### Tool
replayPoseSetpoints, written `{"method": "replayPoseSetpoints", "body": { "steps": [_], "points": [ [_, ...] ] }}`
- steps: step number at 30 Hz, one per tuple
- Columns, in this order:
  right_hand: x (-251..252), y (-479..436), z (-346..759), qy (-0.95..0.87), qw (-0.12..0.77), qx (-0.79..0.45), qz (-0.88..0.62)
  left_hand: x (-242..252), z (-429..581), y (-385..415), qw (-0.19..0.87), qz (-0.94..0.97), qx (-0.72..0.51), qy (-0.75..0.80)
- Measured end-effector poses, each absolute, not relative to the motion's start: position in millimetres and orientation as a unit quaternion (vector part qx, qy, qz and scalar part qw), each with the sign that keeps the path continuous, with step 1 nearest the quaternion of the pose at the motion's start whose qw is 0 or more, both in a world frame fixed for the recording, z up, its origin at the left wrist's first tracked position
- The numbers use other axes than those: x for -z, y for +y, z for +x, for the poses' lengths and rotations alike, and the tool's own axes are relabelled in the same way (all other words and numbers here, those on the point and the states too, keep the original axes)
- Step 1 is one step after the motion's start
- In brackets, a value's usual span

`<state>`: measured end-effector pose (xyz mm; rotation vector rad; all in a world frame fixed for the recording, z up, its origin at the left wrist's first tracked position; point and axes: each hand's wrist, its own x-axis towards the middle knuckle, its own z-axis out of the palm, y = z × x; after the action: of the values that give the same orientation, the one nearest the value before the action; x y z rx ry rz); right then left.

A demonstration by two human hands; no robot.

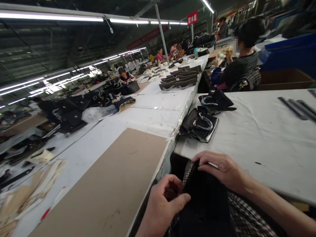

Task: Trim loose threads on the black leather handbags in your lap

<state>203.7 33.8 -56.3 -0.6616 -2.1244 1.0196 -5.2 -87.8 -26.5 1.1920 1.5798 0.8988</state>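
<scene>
Black bag (204, 204): lying in the person's lap, just below the near edge of the white table (259, 138), its long axis running from that edge back toward the body. Left hand (161, 205): pinching the bag's left edge, thumb pressing against curled fingers. Right hand (223, 169): lying over the far upper edge, half closed, fingers hooking onto it. The bag is sitting between the two hands, the left nearer the body and the right nearer the table. Checked cloth (243, 215) is showing beside the bag. Other black pieces (199, 126) are lying well apart on the table.
</scene>
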Motion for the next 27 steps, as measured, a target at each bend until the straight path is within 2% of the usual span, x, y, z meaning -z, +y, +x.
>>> {"method": "replayPoseSetpoints", "body": {
  "steps": [11,17,27],
  "points": [
    [54,20,175,-0.749,0.348,-0.419,-0.377,37,-16,-93,0.340,0.578,-0.363,0.647],
    [45,16,168,-0.726,0.342,-0.456,-0.385,33,-13,-95,0.301,0.589,-0.326,0.676],
    [46,8,176,-0.735,0.365,-0.439,-0.365,16,-1,-55,0.214,0.740,-0.220,0.599]
  ]
}}
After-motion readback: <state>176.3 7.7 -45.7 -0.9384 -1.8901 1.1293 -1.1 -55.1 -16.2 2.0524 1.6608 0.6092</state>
